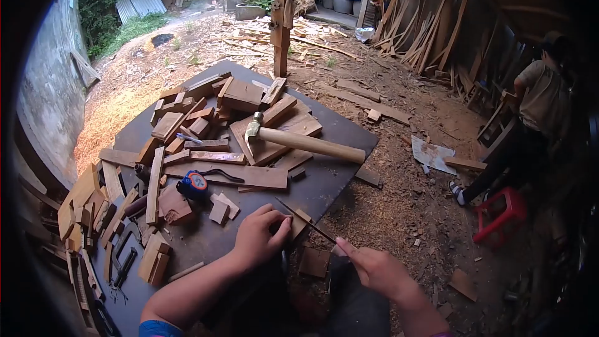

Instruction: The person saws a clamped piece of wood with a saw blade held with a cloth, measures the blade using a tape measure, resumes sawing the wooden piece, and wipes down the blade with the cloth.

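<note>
Thin tool (321, 231), dark and file-like, is gripped in the person's right hand (377, 269) at the table's (334, 171) near edge, pointing to ten o'clock across a small block (297, 227). The left hand (262, 237), fingers curled, is at the block's nine o'clock; I cannot tell whether it grips. From the hands, a hammer (306, 141) lies at twelve, a tape measure (194, 185) at ten; a co-worker (541, 97) is off at two.

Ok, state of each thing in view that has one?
Left hand: fingers curled, beside small wood block; grip unclear.
Right hand: closed on thin tool.
Thin tool: held slanting, far end by the left hand.
Hammer: lying on its side across wood pieces.
Tape measure: no blade seen drawn out.
Pen: lying among wood pieces; cap unclear.
</note>
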Available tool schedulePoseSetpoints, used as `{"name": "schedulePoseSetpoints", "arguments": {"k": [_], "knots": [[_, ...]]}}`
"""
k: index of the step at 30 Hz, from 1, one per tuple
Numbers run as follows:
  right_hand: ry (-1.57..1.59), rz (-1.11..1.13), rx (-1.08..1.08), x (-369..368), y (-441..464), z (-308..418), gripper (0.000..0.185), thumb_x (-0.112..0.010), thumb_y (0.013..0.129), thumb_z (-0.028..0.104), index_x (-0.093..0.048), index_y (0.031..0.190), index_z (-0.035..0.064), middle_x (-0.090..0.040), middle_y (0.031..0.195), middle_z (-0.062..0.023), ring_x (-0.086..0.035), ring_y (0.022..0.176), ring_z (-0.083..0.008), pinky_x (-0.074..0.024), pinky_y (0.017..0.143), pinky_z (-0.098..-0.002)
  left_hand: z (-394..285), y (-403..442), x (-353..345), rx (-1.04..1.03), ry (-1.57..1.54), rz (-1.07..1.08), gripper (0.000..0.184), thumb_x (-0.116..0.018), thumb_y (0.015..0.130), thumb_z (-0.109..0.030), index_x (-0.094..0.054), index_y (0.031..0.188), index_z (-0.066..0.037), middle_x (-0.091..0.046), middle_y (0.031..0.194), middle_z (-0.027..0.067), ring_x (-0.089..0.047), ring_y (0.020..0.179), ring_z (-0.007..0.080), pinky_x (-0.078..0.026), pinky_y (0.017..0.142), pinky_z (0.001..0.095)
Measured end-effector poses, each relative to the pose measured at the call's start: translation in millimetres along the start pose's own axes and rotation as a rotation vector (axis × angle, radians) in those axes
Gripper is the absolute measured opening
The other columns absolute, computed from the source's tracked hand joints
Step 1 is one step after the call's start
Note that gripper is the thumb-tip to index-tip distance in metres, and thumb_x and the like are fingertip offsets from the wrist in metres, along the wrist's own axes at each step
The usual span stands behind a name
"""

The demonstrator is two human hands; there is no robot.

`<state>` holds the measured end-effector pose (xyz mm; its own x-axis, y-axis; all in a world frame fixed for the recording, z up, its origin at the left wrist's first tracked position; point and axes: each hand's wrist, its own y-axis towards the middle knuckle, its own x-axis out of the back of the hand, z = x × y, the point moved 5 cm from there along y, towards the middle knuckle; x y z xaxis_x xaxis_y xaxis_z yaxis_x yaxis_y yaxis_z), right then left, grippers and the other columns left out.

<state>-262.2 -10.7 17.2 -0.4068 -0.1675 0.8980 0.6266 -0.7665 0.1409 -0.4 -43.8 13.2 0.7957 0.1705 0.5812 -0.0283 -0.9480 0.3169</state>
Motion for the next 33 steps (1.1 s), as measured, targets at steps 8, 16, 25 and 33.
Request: {"name": "schedulePoseSetpoints", "arguments": {"k": [8, 16, 25, 33], "knots": [[0.019, -0.036, 0.014, -22, 40, 14, 0.057, -0.058, 0.099, 0.007, -0.046, 0.154, 0.0151, -0.069, 0.093, -0.0201, -0.068, 0.080, -0.0397, -0.0539, 0.072, -0.0484, 3, -2, -4, -0.079, 0.047, -0.079, 0.023, -0.063, 0.093, -0.020, -0.070, 0.088, 0.001, -0.062, 0.089, 0.0202, -0.064, 0.084, 0.0413, -0.052, 0.076, 0.0491], [0.130, -0.106, -0.069, -1, -7, 7, 0.058, -0.060, 0.098, 0.005, -0.049, 0.152, 0.0211, -0.071, 0.104, -0.0218, -0.069, 0.087, -0.0418, -0.0545, 0.076, -0.0478, 7, -1, -8, -0.122, 0.030, -0.099, 0.025, -0.059, 0.094, -0.020, -0.066, 0.088, 0.003, -0.060, 0.091, 0.0225, -0.062, 0.089, 0.0429, -0.050, 0.080, 0.0506], [0.079, -0.101, 0.074, -8, 41, 20, 0.050, -0.059, 0.100, 0.001, -0.055, 0.148, 0.0123, -0.072, 0.119, -0.0191, -0.073, 0.104, -0.0332, -0.0563, 0.087, -0.0362, 12, -3, -6, -0.170, -0.035, -0.111, 0.023, -0.059, 0.093, -0.020, -0.066, 0.087, 0.001, -0.061, 0.091, 0.0215, -0.064, 0.085, 0.0431, -0.052, 0.078, 0.0507], [0.173, -0.103, 0.080, -13, 56, 17, 0.052, -0.056, 0.100, 0.000, -0.052, 0.150, 0.0143, -0.071, 0.119, -0.0212, -0.070, 0.109, -0.0375, -0.0559, 0.089, -0.0401, 13, 2, -10, -0.113, 0.024, -0.053, 0.022, -0.057, 0.091, -0.020, -0.067, 0.090, 0.000, -0.063, 0.094, 0.0199, -0.065, 0.089, 0.0413, -0.053, 0.081, 0.0503]]}}
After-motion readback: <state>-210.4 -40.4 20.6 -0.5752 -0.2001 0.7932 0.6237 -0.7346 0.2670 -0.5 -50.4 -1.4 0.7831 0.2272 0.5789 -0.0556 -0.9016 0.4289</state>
